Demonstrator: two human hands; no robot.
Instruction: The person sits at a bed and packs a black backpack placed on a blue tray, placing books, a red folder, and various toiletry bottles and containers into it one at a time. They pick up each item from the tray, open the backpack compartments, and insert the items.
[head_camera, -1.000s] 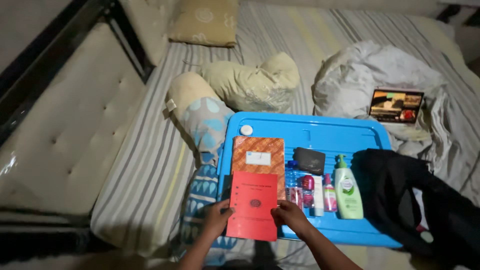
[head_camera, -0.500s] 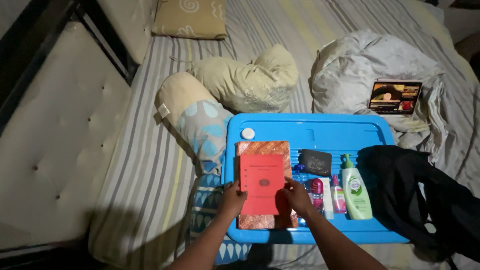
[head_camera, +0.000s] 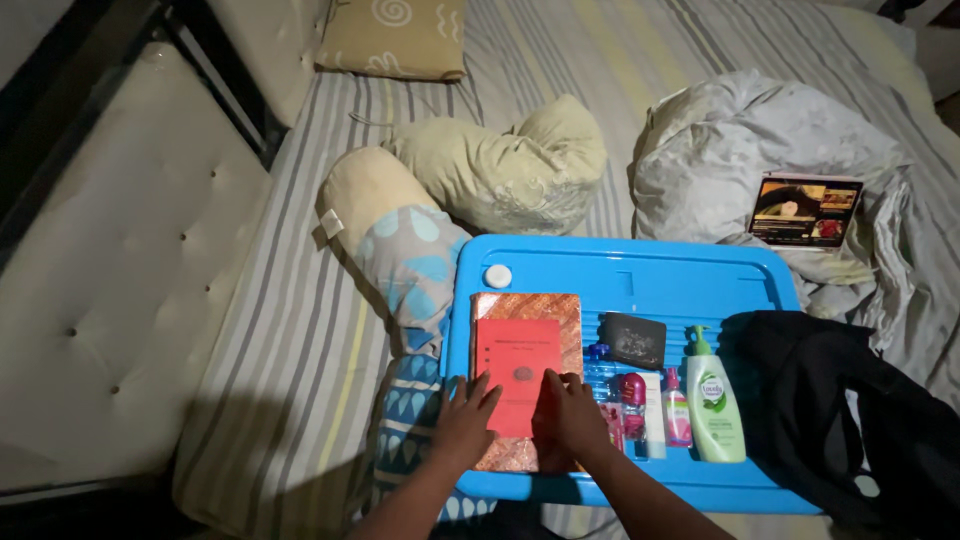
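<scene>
With both the left hand and right hand lying flat and open, no grip on the red booklet, it could slide off the patterned book toward the small bottles just right of it.

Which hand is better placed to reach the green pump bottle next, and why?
The right hand: it rests on the red booklet nearer the green pump bottle; the left hand would have to cross over.

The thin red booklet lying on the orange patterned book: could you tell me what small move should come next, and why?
Probably lift both hands off. The thin red booklet already lies flat and fairly square on the orange patterned book on the blue plastic tray, with the left hand and right hand resting flat on it.
</scene>
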